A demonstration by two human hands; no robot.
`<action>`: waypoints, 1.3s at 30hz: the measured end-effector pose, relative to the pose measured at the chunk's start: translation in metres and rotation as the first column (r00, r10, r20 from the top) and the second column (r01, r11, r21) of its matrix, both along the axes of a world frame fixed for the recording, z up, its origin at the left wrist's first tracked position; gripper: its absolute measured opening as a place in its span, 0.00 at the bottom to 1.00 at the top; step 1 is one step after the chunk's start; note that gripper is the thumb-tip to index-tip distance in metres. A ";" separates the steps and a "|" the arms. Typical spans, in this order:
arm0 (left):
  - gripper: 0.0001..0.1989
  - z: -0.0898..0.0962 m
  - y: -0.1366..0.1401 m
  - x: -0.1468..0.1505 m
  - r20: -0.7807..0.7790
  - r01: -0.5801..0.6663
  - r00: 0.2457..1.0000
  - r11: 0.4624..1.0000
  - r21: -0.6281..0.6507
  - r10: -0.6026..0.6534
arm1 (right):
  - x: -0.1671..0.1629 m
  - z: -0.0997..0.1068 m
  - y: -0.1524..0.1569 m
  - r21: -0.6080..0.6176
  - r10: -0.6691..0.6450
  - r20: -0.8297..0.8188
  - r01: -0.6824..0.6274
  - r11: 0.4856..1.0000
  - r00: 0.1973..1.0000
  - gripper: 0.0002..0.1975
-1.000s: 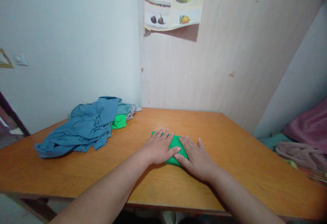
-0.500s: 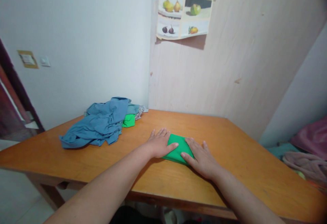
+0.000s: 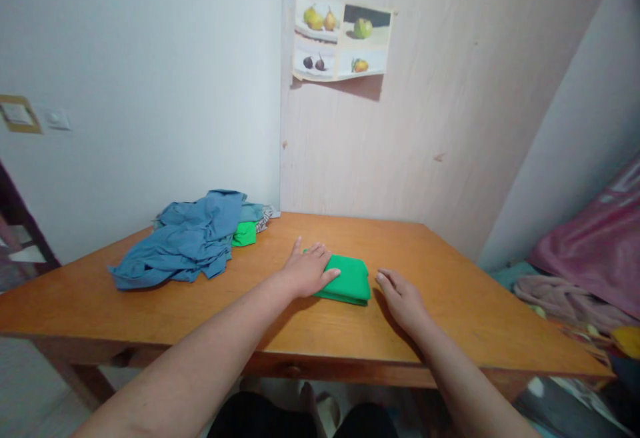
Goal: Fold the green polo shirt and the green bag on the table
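Note:
A green folded cloth (image 3: pixel 350 279) lies flat on the wooden table in front of me, its layers showing along the near edge. My left hand (image 3: pixel 309 271) rests over its left part, open, with the thumb on top and the fingers stretched away from me. Just off the right edge is my right hand (image 3: pixel 403 297), apart from the cloth. Its fingers are curled in towards the thumb, and nothing shows in them.
On the table's (image 3: pixel 300 338) left side lies a crumpled blue garment (image 3: pixel 195 241). A bright green cloth (image 3: pixel 245 233) and a patterned cloth (image 3: pixel 265 217) lie beside it. Walls stand behind the table. Pink fabric (image 3: pixel 595 245) and a mauve towel (image 3: pixel 555 298) are heaped at the right.
My right hand has lifted off the green cloth, moved a little to its right, and curled its fingers. My left hand stays on the cloth. The view has swung slightly to the right.

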State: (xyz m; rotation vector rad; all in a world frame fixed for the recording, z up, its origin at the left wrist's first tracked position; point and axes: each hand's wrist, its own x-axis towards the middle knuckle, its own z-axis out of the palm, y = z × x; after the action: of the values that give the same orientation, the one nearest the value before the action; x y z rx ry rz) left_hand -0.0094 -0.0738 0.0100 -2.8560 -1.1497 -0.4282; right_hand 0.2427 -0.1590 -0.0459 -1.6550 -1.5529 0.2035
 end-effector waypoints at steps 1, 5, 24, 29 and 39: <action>0.31 0.001 -0.004 0.001 0.009 0.052 0.999 0.998 0.020 -0.052 | 0.001 -0.001 -0.006 -0.012 -0.015 0.018 0.015 1.000 1.000 0.23; 0.32 -0.001 -0.019 0.005 -0.008 0.182 0.983 0.983 -0.010 -0.182 | -0.006 0.003 -0.028 -0.084 -0.025 0.171 0.040 0.996 0.985 0.14; 0.43 -0.020 -0.037 -0.002 0.085 0.199 0.974 0.974 0.111 -0.208 | -0.064 0.040 -0.032 -0.084 -0.140 0.212 0.161 0.983 0.967 0.09; 0.32 -0.015 -0.047 -0.008 0.201 0.146 0.965 0.981 0.125 -0.170 | -0.075 0.064 -0.041 0.022 -0.090 0.072 0.089 0.996 0.993 0.11; 0.22 0.023 -0.085 -0.018 0.848 0.393 0.528 0.876 -0.281 0.035 | -0.059 0.076 -0.071 0.350 0.118 -0.489 0.071 0.934 0.865 0.23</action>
State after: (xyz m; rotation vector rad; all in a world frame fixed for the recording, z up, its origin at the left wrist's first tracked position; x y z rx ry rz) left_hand -0.0270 -0.1586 0.0328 -3.2045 -1.0805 -1.9995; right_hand 0.1840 -0.2304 0.0303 -1.1718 -1.1271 0.3182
